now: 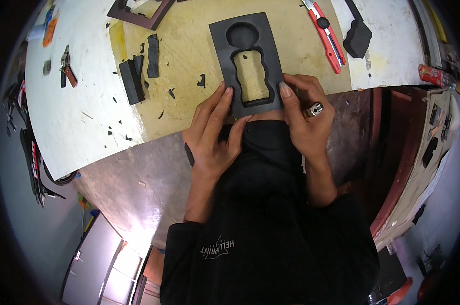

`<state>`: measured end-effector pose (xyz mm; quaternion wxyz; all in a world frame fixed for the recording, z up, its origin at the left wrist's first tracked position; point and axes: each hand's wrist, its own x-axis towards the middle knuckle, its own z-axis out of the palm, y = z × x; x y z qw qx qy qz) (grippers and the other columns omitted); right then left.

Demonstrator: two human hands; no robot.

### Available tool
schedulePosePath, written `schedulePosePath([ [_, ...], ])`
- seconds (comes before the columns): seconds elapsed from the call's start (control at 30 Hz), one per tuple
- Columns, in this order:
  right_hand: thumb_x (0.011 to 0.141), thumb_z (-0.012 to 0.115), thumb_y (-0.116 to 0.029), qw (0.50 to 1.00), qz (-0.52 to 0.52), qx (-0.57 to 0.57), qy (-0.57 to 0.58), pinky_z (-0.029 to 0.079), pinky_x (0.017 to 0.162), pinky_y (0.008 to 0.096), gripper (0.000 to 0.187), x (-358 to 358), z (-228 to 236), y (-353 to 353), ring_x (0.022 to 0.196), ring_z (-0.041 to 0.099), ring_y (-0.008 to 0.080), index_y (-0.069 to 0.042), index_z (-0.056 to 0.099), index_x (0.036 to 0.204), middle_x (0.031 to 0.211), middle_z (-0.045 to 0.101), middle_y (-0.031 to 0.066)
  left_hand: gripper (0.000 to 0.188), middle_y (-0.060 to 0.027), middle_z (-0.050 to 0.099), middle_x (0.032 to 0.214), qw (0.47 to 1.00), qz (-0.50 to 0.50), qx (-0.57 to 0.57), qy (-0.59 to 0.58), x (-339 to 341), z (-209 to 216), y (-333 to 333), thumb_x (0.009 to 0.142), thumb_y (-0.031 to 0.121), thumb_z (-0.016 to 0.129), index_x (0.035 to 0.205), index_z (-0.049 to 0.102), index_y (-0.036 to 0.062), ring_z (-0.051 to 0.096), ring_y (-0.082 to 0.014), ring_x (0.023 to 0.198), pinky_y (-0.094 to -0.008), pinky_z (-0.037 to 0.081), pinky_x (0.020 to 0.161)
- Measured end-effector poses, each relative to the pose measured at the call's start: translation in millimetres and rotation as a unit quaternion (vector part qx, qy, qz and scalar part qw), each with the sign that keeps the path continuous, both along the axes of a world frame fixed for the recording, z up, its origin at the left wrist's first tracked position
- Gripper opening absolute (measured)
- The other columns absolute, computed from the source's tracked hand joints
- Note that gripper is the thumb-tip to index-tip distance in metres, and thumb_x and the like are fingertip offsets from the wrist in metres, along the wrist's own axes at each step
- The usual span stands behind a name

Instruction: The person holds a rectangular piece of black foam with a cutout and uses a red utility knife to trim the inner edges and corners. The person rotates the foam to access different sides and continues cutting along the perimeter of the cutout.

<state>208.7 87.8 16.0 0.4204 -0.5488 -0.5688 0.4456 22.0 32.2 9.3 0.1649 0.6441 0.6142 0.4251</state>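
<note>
A black foam insert [226, 61] lies at the front edge of the worktable, its near end overhanging toward me. It has a round recess at the far end and a wavy-sided opening cut right through, with the yellowish surface showing below. My left hand [212, 122] grips its near left side, fingertips along the edge and thumb by the near end. On the near right side, my right hand [310, 112] pinches the edge, thumb on top and the other fingers curled. That hand wears a chunky silver ring [315, 109].
A red utility knife [327, 40] lies on the yellowish cutting board [189, 56], right of the insert. Beyond it is a black foam offcut [358, 38]. Leftward are black foam strips [132, 84], scattered scraps and a small plier-like tool [67, 68]. A maroon frame [154, 20] sits far left.
</note>
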Motion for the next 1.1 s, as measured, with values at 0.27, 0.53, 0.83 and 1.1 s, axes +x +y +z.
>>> schedulePosePath([
  [0.27,0.082,0.086,-0.003,0.992,0.080,0.082,-0.050,0.060,0.081,0.0320,0.049,9.7,6.5,-5.0,0.109,0.072,0.0269,0.001,0.070,0.129,0.131,0.068,0.0232,0.055,-0.0237,0.069,0.129,1.000,0.004,-0.004,-0.025,3.4,7.6,2.9,0.076,-0.003,0.085,0.129,0.070,-0.0015,0.071,-0.0350,0.113,-0.0384,0.060,0.090],
  [0.53,0.078,0.087,0.001,0.957,0.080,0.234,-0.150,0.053,0.065,0.0281,0.054,7.1,-21.0,-6.3,0.079,0.063,0.0152,0.000,0.071,0.130,0.130,0.070,0.0240,0.051,-0.0256,0.070,0.126,0.998,0.003,-0.021,-0.054,-1.1,9.9,3.2,0.078,-0.005,0.084,0.127,0.071,-0.0034,0.072,-0.0342,0.115,-0.0363,0.060,0.091],
  [0.83,0.081,0.086,0.000,0.953,0.076,0.235,-0.177,0.049,0.063,0.0262,0.054,4.4,-14.8,-5.7,0.074,0.057,0.0145,0.002,0.069,0.132,0.111,0.075,0.0199,0.055,-0.0202,0.069,0.126,0.998,-0.003,0.017,-0.068,-3.4,3.9,5.8,0.075,-0.004,0.082,0.128,0.071,0.0016,0.071,-0.0349,0.104,-0.0401,0.059,0.088],
  [1.1,0.082,0.085,0.001,0.962,0.073,0.213,-0.158,0.040,0.055,0.0218,0.060,9.2,-27.3,-11.7,0.062,0.051,0.0062,0.004,0.064,0.138,0.083,0.051,0.0075,0.057,-0.0184,0.069,0.128,0.995,0.000,0.026,-0.096,-3.7,-1.8,6.2,0.074,-0.002,0.084,0.129,0.072,0.0056,0.071,-0.0343,0.105,-0.0399,0.059,0.088],
])
